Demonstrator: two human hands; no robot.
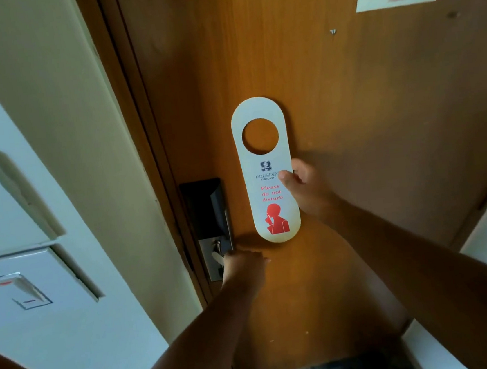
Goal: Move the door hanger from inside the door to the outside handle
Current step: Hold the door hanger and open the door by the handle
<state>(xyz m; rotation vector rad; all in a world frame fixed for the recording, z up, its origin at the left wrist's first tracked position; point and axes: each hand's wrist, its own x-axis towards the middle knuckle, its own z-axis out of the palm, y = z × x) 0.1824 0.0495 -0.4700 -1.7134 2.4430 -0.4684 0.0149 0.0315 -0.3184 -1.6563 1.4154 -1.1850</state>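
The right hand [303, 186] pinched the white card door hanger [266, 169] by its right edge, upright before the brown wooden door [347, 96]. Red words read "Please do not disturb". The left hand [242, 265] gripped the metal door handle [217, 252].

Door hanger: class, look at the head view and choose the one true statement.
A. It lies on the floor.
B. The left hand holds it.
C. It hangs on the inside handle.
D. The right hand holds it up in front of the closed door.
D: the right hand pinches the door hanger by its right edge, its round hole empty, while the left hand is on the door handle.
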